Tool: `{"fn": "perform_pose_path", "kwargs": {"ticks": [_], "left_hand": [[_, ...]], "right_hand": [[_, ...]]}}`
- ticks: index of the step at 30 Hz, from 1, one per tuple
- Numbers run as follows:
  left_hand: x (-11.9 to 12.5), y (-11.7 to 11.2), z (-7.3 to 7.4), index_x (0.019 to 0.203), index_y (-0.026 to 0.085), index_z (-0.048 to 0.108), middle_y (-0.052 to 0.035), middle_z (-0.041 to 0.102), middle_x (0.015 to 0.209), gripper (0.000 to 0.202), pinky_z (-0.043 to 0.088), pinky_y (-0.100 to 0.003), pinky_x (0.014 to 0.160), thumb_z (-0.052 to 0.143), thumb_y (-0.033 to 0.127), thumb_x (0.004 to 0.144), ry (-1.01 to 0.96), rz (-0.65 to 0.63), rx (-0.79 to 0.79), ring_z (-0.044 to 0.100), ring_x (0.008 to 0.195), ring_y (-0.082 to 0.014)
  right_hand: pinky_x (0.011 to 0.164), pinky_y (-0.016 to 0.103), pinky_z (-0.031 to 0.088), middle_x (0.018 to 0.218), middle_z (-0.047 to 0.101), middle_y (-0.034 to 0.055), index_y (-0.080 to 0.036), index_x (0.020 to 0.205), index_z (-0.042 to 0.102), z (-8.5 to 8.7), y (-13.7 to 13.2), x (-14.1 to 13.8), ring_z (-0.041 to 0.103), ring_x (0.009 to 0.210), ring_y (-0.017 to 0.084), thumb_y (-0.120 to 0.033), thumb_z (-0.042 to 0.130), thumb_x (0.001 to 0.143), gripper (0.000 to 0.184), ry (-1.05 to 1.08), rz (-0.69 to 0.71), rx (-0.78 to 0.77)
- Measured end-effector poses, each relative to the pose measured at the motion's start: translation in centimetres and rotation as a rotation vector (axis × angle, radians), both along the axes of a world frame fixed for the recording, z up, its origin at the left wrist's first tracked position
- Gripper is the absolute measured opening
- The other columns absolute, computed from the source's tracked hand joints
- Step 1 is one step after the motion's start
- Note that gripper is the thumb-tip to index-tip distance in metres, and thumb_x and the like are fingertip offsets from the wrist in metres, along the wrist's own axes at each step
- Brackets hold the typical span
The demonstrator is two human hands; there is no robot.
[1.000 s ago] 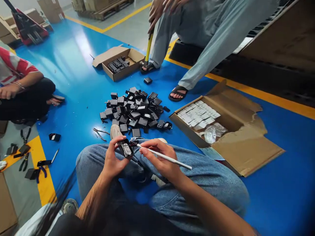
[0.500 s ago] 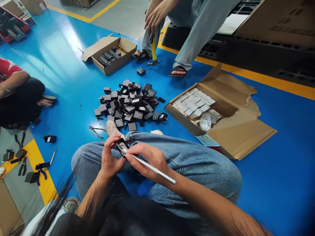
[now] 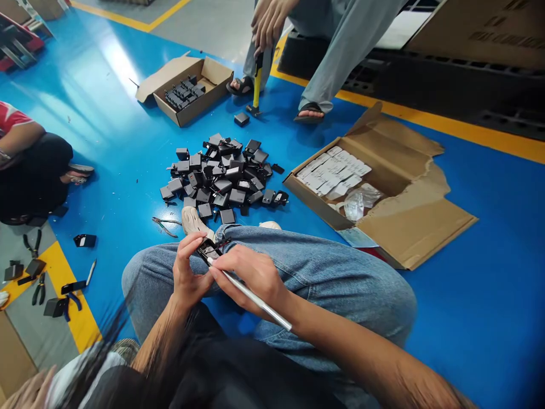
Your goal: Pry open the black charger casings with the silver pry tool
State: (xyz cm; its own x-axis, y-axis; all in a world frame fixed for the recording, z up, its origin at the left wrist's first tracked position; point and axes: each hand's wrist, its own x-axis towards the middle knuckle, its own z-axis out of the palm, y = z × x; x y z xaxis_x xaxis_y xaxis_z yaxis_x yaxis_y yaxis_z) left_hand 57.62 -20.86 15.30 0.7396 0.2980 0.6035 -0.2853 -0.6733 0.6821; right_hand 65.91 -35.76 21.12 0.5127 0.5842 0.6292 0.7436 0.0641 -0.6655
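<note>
Between thumb and fingers, my left hand [image 3: 187, 272] grips a small black plastic case [image 3: 208, 250] whose open side shows its inside. My right hand [image 3: 251, 275] pinches a slim silver pen-shaped tool [image 3: 259, 302], its tip at the case's near edge; whether the tip touches the inside I cannot tell. Both hands are over my lap, above the jeans. Beyond my shoe on the blue floor lies a heap of similar black cases [image 3: 221, 176]. Cutting pliers [image 3: 165, 226] rest beside the shoe.
An open carton with white packets [image 3: 332, 170] stands right of the heap. Behind it is a carton of black parts [image 3: 185, 94]. Another person holds a hammer [image 3: 256, 85] by a lone case [image 3: 241, 119]. Pliers [image 3: 39, 288] and cases lie left, near a seated person.
The silver tool and my right hand have shifted slightly left and down. The other person's hammer has tilted and moved left, closer to the lone case. A hand appears at the lower left.
</note>
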Motion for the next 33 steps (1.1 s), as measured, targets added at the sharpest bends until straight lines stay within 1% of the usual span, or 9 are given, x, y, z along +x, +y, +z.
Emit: {"fn": "perform_pose_path", "kwargs": {"ticks": [4, 7, 12, 16, 18, 22, 25, 29, 33], "left_hand": [[-0.11, 0.1, -0.33, 0.132, 0.025, 0.048, -0.0112, 0.064, 0.126, 0.056, 0.059, -0.045, 0.097, 0.075, 0.022, 0.083, -0.01, 0.003, -0.013, 0.064, 0.121, -0.0248], [-0.17, 0.22, -0.41, 0.134, 0.025, 0.047, -0.0124, 0.064, 0.127, 0.058, 0.059, -0.045, 0.097, 0.075, 0.023, 0.083, -0.01, -0.002, 0.009, 0.064, 0.122, -0.0253], [-0.2, 0.38, -0.34, 0.136, 0.024, 0.047, -0.0127, 0.064, 0.127, 0.06, 0.058, -0.045, 0.099, 0.074, 0.019, 0.083, -0.025, -0.004, 0.05, 0.064, 0.122, -0.0244], [-0.13, 0.44, -0.34, 0.135, 0.025, 0.047, -0.013, 0.064, 0.127, 0.057, 0.058, -0.047, 0.099, 0.073, 0.022, 0.084, -0.025, 0.003, 0.066, 0.064, 0.122, -0.0252], [-0.07, 0.43, -0.32, 0.135, 0.025, 0.047, -0.0129, 0.064, 0.127, 0.057, 0.058, -0.047, 0.099, 0.074, 0.024, 0.085, -0.026, -0.011, 0.037, 0.064, 0.122, -0.0253], [-0.03, 0.28, -0.24, 0.135, 0.025, 0.048, -0.0129, 0.063, 0.128, 0.058, 0.059, -0.045, 0.097, 0.075, 0.024, 0.084, -0.026, -0.03, -0.054, 0.062, 0.125, -0.0254], [-0.13, 0.18, -0.26, 0.133, 0.027, 0.048, -0.0123, 0.063, 0.129, 0.058, 0.058, -0.045, 0.098, 0.076, 0.022, 0.083, -0.009, -0.014, -0.073, 0.062, 0.124, -0.0252], [-0.32, 0.2, -0.37, 0.133, 0.026, 0.049, -0.0123, 0.062, 0.129, 0.059, 0.057, -0.047, 0.101, 0.076, 0.021, 0.082, -0.003, -0.033, -0.117, 0.062, 0.126, -0.0256], [-0.12, 0.27, -0.32, 0.133, 0.025, 0.049, -0.012, 0.063, 0.129, 0.056, 0.057, -0.046, 0.1, 0.076, 0.022, 0.083, 0.0, -0.044, -0.133, 0.062, 0.125, -0.0251]], "right_hand": [[0.069, 0.028, 0.056, 0.076, 0.071, 0.0017, -0.02, 0.091, 0.06, 0.11, 0.06, -0.09, 0.065, 0.07, 0.016, -0.012, 0.062, 0.093, 0.008, 0.014, 0.006, -0.008], [0.069, 0.027, 0.056, 0.076, 0.07, 0.0022, -0.018, 0.09, 0.06, 0.1, 0.14, -0.15, 0.065, 0.071, 0.015, -0.011, 0.062, 0.094, 0.009, 0.007, 0.006, -0.007], [0.071, 0.027, 0.057, 0.078, 0.072, 0.0029, -0.018, 0.091, 0.06, 0.03, 0.09, -0.15, 0.067, 0.072, 0.015, -0.012, 0.061, 0.095, 0.008, -0.014, 0.011, -0.023], [0.071, 0.025, 0.056, 0.079, 0.072, 0.0028, -0.018, 0.092, 0.06, -0.14, 0.06, -0.22, 0.068, 0.073, 0.015, -0.013, 0.059, 0.096, 0.007, -0.028, 0.008, -0.04], [0.071, 0.025, 0.056, 0.079, 0.072, 0.0028, -0.018, 0.092, 0.059, -0.2, 0.12, -0.31, 0.069, 0.073, 0.015, -0.013, 0.059, 0.096, 0.007, -0.026, 0.005, -0.034], [0.072, 0.025, 0.057, 0.078, 0.071, 0.0028, -0.018, 0.093, 0.058, -0.24, 0.31, -0.45, 0.068, 0.072, 0.015, -0.01, 0.06, 0.095, 0.008, -0.014, 0.003, 0.031], [0.071, 0.025, 0.057, 0.077, 0.07, 0.0026, -0.018, 0.093, 0.058, -0.32, 0.39, -0.52, 0.067, 0.071, 0.015, -0.01, 0.061, 0.094, 0.009, -0.015, -0.003, 0.057], [0.071, 0.026, 0.057, 0.077, 0.071, 0.0027, -0.018, 0.092, 0.058, -0.49, 0.48, -0.61, 0.067, 0.071, 0.015, -0.009, 0.063, 0.092, 0.01, -0.007, -0.005, 0.076], [0.071, 0.026, 0.057, 0.078, 0.071, 0.0026, -0.019, 0.092, 0.059, -0.71, 0.52, -0.5, 0.068, 0.072, 0.015, -0.01, 0.062, 0.093, 0.009, -0.002, -0.022, 0.058]]}}
